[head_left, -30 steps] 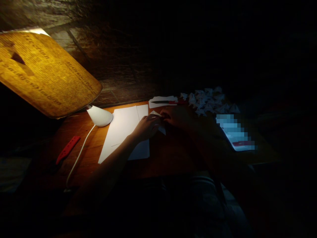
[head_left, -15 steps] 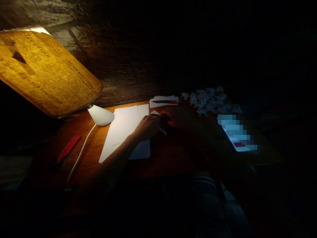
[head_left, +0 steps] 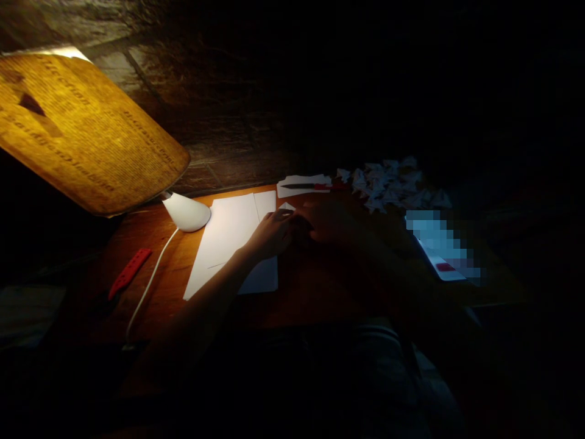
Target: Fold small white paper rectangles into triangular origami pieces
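Both hands meet above the wooden table, right of the white paper sheets (head_left: 233, 225). My left hand (head_left: 273, 233), lit by the lamp, has its fingers closed on a small folded piece of paper (head_left: 287, 207). Its pale pointed tip shows above the fingers. Opposite it, my right hand (head_left: 322, 221) lies in shadow with bent fingers at the same folded paper. Most of the paper is hidden by the hands. Behind them a dark-bladed knife with a red handle (head_left: 304, 186) rests on small white paper pieces (head_left: 292, 180).
A lamp with a printed shade (head_left: 91, 134) and white base (head_left: 187, 212) stands at left, its cord (head_left: 153, 277) running forward. A red-handled tool (head_left: 130, 271) lies beside it. Folded paper shapes (head_left: 386, 183) are heaped at back right, near a lit phone (head_left: 436, 250).
The folded paper's lower corner, which stuck out below the right hand, is now out of sight. The hands have drawn slightly closer around it. The view has shifted slightly.
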`<act>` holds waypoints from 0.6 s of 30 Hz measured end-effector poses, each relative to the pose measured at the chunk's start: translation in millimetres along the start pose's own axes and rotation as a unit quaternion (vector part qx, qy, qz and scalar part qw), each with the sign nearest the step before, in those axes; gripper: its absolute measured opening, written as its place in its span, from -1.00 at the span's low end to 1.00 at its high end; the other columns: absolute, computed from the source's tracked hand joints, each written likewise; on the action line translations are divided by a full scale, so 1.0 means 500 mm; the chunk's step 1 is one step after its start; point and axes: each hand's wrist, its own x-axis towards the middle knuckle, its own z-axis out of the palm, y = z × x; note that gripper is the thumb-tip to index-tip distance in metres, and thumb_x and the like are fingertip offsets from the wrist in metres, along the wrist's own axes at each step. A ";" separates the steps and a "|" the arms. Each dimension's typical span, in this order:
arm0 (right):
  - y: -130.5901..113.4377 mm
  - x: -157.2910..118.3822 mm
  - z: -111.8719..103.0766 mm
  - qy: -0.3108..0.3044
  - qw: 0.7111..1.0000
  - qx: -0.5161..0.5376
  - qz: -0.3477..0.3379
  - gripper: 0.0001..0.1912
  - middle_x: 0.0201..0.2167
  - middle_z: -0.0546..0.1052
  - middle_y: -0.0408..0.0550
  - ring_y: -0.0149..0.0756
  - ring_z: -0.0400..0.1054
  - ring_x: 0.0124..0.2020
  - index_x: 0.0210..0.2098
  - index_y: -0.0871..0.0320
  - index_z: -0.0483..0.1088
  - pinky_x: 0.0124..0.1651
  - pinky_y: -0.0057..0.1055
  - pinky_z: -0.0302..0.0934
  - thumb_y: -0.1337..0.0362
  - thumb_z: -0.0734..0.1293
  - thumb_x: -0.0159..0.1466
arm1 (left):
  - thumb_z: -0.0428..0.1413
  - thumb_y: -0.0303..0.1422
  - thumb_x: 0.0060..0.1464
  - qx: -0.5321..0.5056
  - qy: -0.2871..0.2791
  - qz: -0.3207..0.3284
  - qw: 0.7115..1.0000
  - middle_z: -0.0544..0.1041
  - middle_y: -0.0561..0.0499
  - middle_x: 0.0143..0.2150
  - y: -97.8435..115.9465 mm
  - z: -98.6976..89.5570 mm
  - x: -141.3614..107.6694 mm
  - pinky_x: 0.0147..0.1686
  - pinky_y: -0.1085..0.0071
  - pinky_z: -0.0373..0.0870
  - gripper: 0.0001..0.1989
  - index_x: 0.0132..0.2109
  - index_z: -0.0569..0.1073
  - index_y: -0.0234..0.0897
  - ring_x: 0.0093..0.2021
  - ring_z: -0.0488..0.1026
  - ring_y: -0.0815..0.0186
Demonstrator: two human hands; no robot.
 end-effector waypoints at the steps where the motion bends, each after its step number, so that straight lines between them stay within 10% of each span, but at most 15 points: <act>1: -0.002 -0.002 -0.001 -0.002 1.000 0.001 0.000 -0.57 -0.03 0.60 0.16 -0.14 0.43 -0.16 0.10 0.26 0.50 -0.22 -0.30 0.07 0.43 0.40 0.23 | 0.05 -0.48 0.19 0.002 -0.003 0.002 1.000 0.54 -0.15 0.24 0.001 -0.001 0.000 0.29 -0.03 0.35 -0.60 0.13 0.57 -0.21 0.30 0.39 -0.02; 18: -0.016 -0.010 0.008 -0.034 0.999 0.008 -0.009 -0.35 0.09 0.55 0.23 0.01 0.46 -0.06 0.25 0.27 0.37 -0.15 -0.24 0.20 0.36 0.48 0.17 | 0.05 -0.47 0.21 0.004 -0.011 -0.014 1.000 0.55 -0.16 0.21 0.006 -0.004 -0.001 0.27 -0.07 0.36 -0.63 0.11 0.56 -0.21 0.26 0.41 -0.06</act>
